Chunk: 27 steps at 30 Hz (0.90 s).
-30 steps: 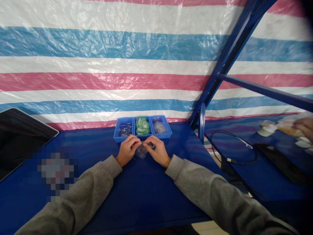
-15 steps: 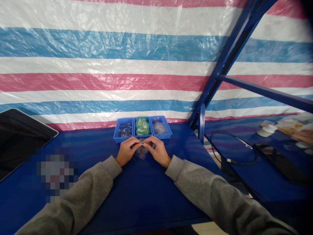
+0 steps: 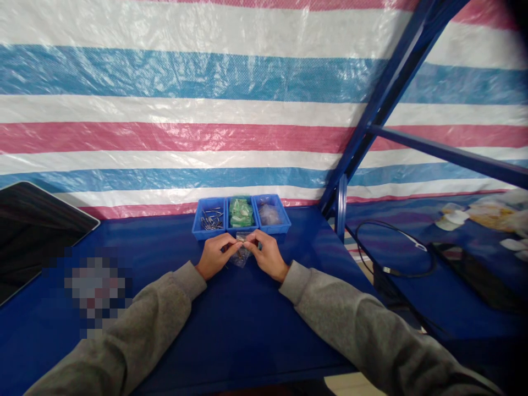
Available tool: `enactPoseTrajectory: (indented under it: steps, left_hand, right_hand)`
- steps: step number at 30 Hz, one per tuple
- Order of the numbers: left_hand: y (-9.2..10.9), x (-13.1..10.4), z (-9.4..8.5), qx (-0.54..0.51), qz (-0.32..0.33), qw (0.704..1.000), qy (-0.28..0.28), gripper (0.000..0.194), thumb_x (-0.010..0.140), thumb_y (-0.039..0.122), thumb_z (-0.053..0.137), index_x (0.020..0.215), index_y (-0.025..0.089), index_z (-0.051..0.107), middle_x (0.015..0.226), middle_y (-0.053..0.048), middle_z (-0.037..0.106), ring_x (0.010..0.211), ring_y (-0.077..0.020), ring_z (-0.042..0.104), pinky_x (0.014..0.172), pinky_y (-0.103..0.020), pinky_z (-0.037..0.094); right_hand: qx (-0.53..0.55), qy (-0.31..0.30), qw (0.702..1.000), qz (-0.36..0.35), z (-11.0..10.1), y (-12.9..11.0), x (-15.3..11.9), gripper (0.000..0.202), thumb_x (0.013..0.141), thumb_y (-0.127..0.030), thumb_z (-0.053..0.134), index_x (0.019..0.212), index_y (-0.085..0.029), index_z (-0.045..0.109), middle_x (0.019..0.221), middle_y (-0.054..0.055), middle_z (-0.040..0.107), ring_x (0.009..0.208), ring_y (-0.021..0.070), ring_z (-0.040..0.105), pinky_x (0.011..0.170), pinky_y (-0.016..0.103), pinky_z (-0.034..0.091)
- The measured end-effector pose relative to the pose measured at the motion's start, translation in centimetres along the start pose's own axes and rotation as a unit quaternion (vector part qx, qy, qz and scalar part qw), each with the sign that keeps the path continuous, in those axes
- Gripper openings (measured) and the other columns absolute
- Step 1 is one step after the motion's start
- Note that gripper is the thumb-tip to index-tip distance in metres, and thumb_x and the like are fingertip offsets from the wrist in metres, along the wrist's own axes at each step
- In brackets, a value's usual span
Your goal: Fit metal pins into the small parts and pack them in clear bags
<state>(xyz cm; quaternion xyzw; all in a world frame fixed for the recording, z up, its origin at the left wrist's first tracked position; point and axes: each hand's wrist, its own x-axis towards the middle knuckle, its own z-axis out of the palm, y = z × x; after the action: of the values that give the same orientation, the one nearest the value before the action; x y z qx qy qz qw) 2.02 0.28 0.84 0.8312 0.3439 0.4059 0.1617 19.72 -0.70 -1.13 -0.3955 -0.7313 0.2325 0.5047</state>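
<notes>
My left hand [image 3: 215, 255] and my right hand [image 3: 267, 255] meet near the middle of the blue table, fingertips pinched together around the top of a small clear plastic bag [image 3: 239, 259]. Something small and brownish shows inside the bag. Just beyond my hands stand three blue bins side by side: the left bin [image 3: 198, 225] holds thin metal pieces [image 3: 212, 220], the middle one green packets [image 3: 241, 212], the right one clear plastic bags [image 3: 269, 214].
A dark screen [image 3: 37, 231] stands at the left, near a blurred-out patch. A blue metal frame [image 3: 365, 129] rises at the right. Beyond it lie a black cable [image 3: 396, 222], a dark flat device [image 3: 474, 275] and a white-lidded container [image 3: 454, 217].
The bag's top shows more between my fingertips, which have shifted slightly. At the far right, a person's hand has moved out of sight.
</notes>
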Motion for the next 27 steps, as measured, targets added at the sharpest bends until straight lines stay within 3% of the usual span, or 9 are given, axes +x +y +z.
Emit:
enactPoseTrajectory:
  steps: [6,19,27]
  left_hand:
    - [0.24,0.11,0.02,-0.017,0.020,1.000,-0.005,0.022,0.087,0.029,0.050,0.075,0.014,0.060,0.071,-0.003,0.057,0.061,-0.0101,0.050,0.058,-0.022,0.041]
    - [-0.12,0.17,0.06,0.006,-0.012,1.000,0.021,0.020,0.085,0.032,0.053,0.084,0.015,0.062,0.070,-0.001,0.061,0.059,-0.0102,0.053,0.056,-0.021,0.043]
    - [-0.40,0.13,0.12,-0.028,-0.051,0.998,-0.006,0.020,0.086,0.030,0.052,0.080,0.014,0.063,0.064,0.000,0.061,0.052,-0.0086,0.054,0.054,-0.020,0.043]
  right_hand:
    - [0.008,-0.004,1.000,-0.005,-0.04,-0.10,0.04,0.023,0.087,-0.036,0.051,0.074,-0.018,0.056,0.069,0.001,0.054,0.064,0.0132,0.050,0.062,0.025,0.041]
    - [0.011,-0.006,1.000,0.009,0.03,0.07,0.01,0.027,0.084,-0.039,0.054,0.067,-0.018,0.054,0.065,0.000,0.053,0.060,0.0131,0.049,0.059,0.025,0.040]
    - [0.025,-0.004,1.000,0.017,0.06,0.02,0.02,0.023,0.086,-0.034,0.052,0.070,-0.017,0.054,0.066,-0.001,0.053,0.061,0.0122,0.049,0.061,0.024,0.040]
